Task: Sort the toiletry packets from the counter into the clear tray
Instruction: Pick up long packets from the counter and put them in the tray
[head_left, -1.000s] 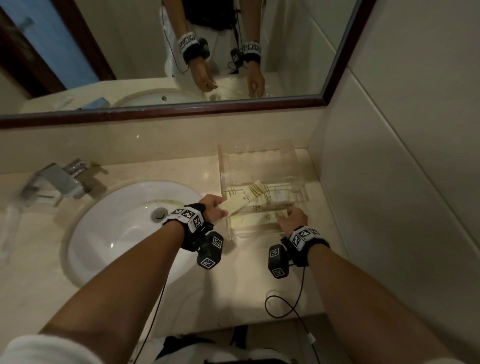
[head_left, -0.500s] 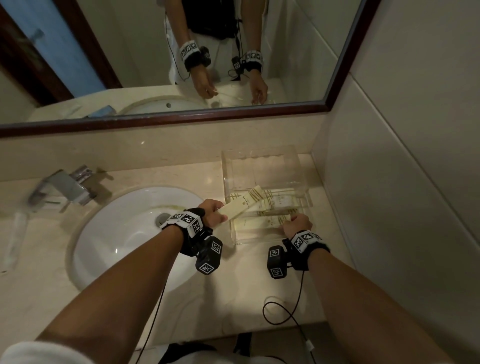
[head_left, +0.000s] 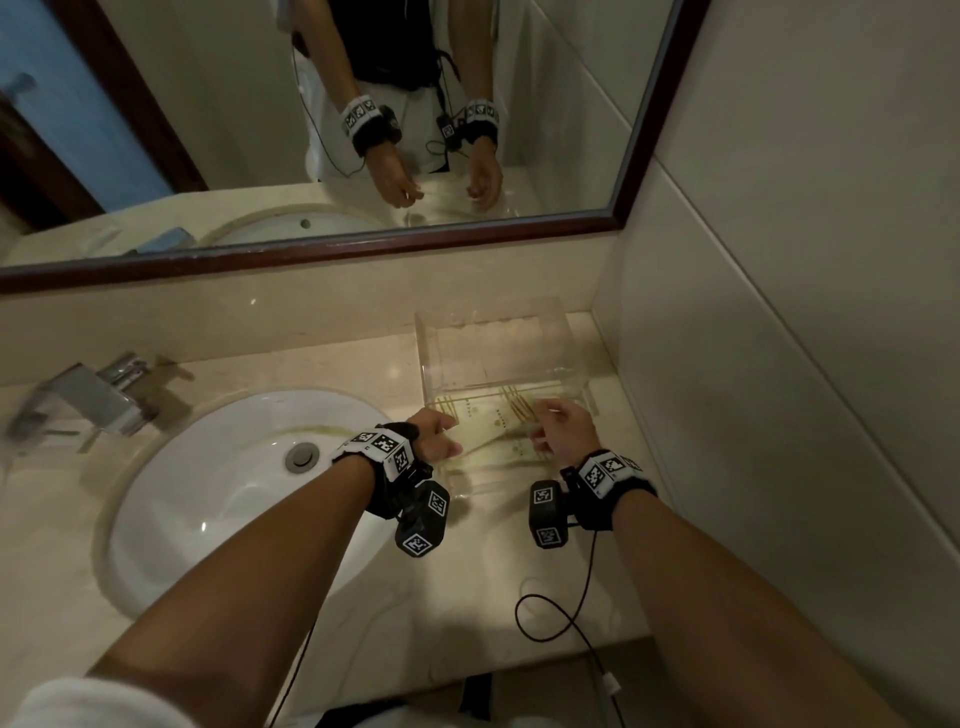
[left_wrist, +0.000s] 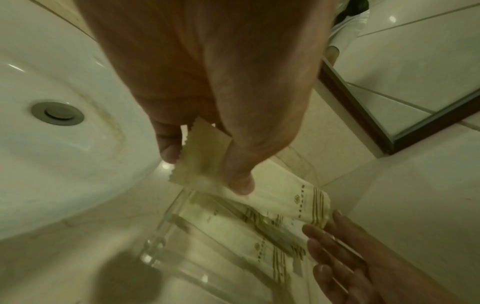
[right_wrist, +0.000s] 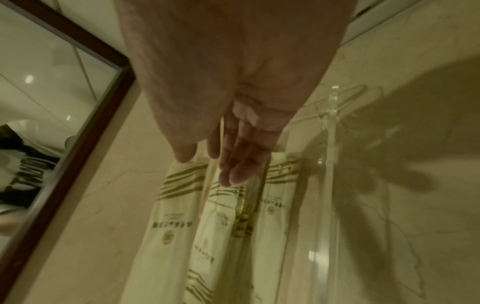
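Observation:
A clear tray (head_left: 494, 332) stands on the counter at the back right, with cream packets (head_left: 519, 453) with gold stripes lying flat in it. My left hand (head_left: 448, 441) pinches the serrated end of one more such packet (head_left: 488, 431), which slants low over the tray. In the left wrist view, thumb and finger (left_wrist: 240, 183) hold that end of the packet (left_wrist: 285, 195) above the tray's wall (left_wrist: 166, 222). My right hand (head_left: 550, 421) hovers with straight fingers at the packets' striped ends. Its fingers (right_wrist: 233, 164) hang above the packets (right_wrist: 176, 216) and hold nothing.
A white sink basin (head_left: 218, 467) with a chrome faucet (head_left: 88, 400) lies left of the tray. A framed mirror (head_left: 311, 130) runs along the back, and a tiled wall (head_left: 779, 364) closes the right. A black cable (head_left: 566, 613) loops on the counter's front.
The held packet has dropped from a raised tilt to low over the tray. My right hand has moved from the tray's front edge up to the packets' striped ends.

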